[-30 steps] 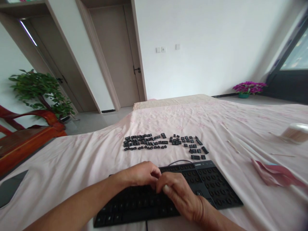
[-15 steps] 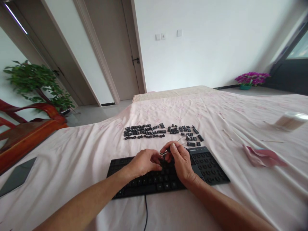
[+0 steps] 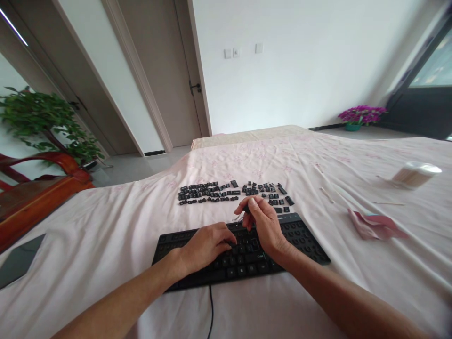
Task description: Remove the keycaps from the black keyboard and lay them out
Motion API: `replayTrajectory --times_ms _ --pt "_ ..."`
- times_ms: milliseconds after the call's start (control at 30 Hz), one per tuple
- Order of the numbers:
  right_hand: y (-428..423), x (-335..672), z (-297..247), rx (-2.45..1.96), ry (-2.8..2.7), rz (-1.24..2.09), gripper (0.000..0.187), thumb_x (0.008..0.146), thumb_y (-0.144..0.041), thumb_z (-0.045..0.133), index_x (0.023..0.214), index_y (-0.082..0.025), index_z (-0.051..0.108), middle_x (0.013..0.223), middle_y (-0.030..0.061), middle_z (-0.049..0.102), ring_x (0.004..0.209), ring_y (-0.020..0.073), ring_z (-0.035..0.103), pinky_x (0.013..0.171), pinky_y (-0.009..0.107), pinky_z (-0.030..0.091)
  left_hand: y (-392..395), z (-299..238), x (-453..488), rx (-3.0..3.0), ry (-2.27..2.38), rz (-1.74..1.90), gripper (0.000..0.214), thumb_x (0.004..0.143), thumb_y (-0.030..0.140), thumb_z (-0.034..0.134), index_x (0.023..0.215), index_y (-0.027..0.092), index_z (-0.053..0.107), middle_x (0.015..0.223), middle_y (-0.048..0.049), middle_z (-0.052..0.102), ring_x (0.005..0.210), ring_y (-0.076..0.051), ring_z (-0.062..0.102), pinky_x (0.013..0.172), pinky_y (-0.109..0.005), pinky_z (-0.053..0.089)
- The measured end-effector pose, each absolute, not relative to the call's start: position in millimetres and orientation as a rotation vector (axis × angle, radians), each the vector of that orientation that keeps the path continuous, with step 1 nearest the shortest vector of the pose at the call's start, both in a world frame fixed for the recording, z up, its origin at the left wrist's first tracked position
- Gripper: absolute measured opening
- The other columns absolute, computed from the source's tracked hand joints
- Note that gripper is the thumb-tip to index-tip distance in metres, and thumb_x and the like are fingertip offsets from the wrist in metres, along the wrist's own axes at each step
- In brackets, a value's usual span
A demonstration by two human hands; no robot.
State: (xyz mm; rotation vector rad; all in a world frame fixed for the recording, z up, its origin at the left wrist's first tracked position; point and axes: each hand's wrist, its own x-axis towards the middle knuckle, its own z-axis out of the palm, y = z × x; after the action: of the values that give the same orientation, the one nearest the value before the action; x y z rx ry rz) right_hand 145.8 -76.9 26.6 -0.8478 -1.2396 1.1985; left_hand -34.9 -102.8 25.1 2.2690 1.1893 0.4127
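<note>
A black keyboard (image 3: pixel 212 278) lies in front of me, some keys in place and the number pad bare of keycaps. My left hand (image 3: pixel 206 242) rests over its middle, thumb and fingertips pinched on a small dark piece that looks like a keycap, mostly hidden. Just above the keyboard's upper edge, my right hand (image 3: pixel 263 221) is closed around a thin metal tool (image 3: pixel 237 218) with a dark grip; its exact kind is unclear. Behind the keyboard, loose black keycaps (image 3: pixel 208 190) lie in rough rows, with a second group (image 3: pixel 268 190) to their right.
On the pink cloth (image 3: pixel 169 202) at right are a pink rag (image 3: pixel 376 225), several cotton swabs (image 3: pixel 327 195) and a clear tub of swabs (image 3: pixel 416 175). A dark flat device (image 3: pixel 23 259) lies at left, near a wooden chair (image 3: pixel 70 176). The keyboard cable (image 3: pixel 211 310) runs towards me.
My hands have moved apart. The left has come down onto the keys, while the right has lifted slightly away with the tool. The whole view has shifted a little.
</note>
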Motion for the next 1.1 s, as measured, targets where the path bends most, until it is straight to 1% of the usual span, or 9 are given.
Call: replayTrajectory --times_ms 100,200,267,367,500,700,867,1033,1100 --pt "-79.3 153.1 24.7 -0.875 -1.290 1.216 0.034 0.094 -0.047 0.045 0.084 -0.017 0.057 0.076 0.0025 0.066 0.049 0.0084 0.050 0.043 0.019 0.039 -100.0 23.0 -35.8 2.124 1.262 0.524 0.020 0.079 0.012 0.058 0.094 0.020 0.069 0.094 -0.0018 0.065 0.088 -0.016 0.060 0.081 -0.027 0.046" --pt "-81.0 159.9 18.8 -0.913 -1.301 1.208 0.037 0.094 -0.049 0.044 0.082 -0.017 0.058 0.071 0.0022 0.065 0.048 0.0084 0.048 0.045 0.020 0.039 -83.4 23.2 -38.8 1.806 1.297 0.672 0.018 0.079 0.017 0.058 0.095 0.017 0.068 0.090 -0.0031 0.068 0.084 -0.016 0.063 0.078 -0.028 0.049" --pt "-80.0 162.4 13.2 -0.932 -1.294 1.207 0.040 0.094 -0.051 0.044 0.080 -0.016 0.058 0.071 0.0028 0.064 0.049 0.0093 0.048 0.045 0.021 0.039 -63.3 26.9 -41.6 1.608 1.272 0.796 0.022 0.081 0.022 0.059 0.100 0.015 0.066 0.088 -0.0043 0.068 0.081 -0.016 0.065 0.074 -0.028 0.050" --pt "-76.2 163.8 5.6 -0.945 -1.267 1.236 0.042 0.093 -0.054 0.043 0.081 -0.017 0.058 0.073 0.0038 0.064 0.049 0.0103 0.048 0.045 0.022 0.039 -24.3 35.5 -45.9 1.419 1.236 0.946 0.028 0.078 0.028 0.065 0.103 0.013 0.065 0.084 -0.0041 0.067 0.076 -0.014 0.066 0.069 -0.025 0.051" --pt "-72.7 165.4 0.2 -0.954 -1.250 1.295 0.042 0.091 -0.056 0.044 0.083 -0.018 0.059 0.073 0.0030 0.065 0.048 0.0101 0.048 0.043 0.021 0.037 27.5 38.8 -51.3 1.285 1.301 0.983 0.029 0.075 0.030 0.071 0.097 0.013 0.063 0.081 -0.0047 0.067 0.071 -0.012 0.066 0.065 -0.022 0.053" --pt "-71.5 165.9 -1.4 -0.944 -1.258 1.326 0.042 0.093 -0.054 0.042 0.083 -0.017 0.059 0.072 0.0031 0.066 0.047 0.0086 0.047 0.043 0.020 0.035 78.6 22.7 -58.0 1.457 1.500 0.957 0.021 0.079 0.026 0.065 0.093 0.012 0.058 0.084 -0.0087 0.070 0.073 -0.014 0.069 0.062 -0.021 0.052" --pt "-70.1 164.3 -3.1 -0.959 -1.268 1.357 0.042 0.093 -0.054 0.042 0.084 -0.017 0.059 0.071 0.0030 0.065 0.047 0.0081 0.046 0.043 0.020 0.034 106.8 13.6 -62.1 1.621 1.641 0.909 0.023 0.076 0.025 0.065 0.096 0.013 0.065 0.083 -0.0063 0.072 0.076 -0.016 0.069 0.065 -0.021 0.050" --pt "-70.3 164.5 -3.5 -0.956 -1.294 1.344 0.042 0.094 -0.052 0.040 0.084 -0.017 0.060 0.072 0.0029 0.066 0.047 0.0081 0.046 0.044 0.020 0.034 127.6 13.1 -60.3 1.800 1.849 0.803 0.020 0.076 0.031 0.063 0.089 0.018 0.071 0.089 -0.0059 0.074 0.088 -0.019 0.067 0.074 -0.023 0.046" --pt "-70.4 164.7 -2.8 -0.960 -1.296 1.350 0.041 0.094 -0.052 0.040 0.084 -0.017 0.059 0.072 0.0028 0.066 0.047 0.0078 0.046 0.044 0.020 0.034 132.8 11.7 -56.7 1.854 1.930 0.739 0.020 0.075 0.035 0.064 0.084 0.020 0.073 0.091 -0.0052 0.074 0.089 -0.021 0.066 0.073 -0.024 0.044"
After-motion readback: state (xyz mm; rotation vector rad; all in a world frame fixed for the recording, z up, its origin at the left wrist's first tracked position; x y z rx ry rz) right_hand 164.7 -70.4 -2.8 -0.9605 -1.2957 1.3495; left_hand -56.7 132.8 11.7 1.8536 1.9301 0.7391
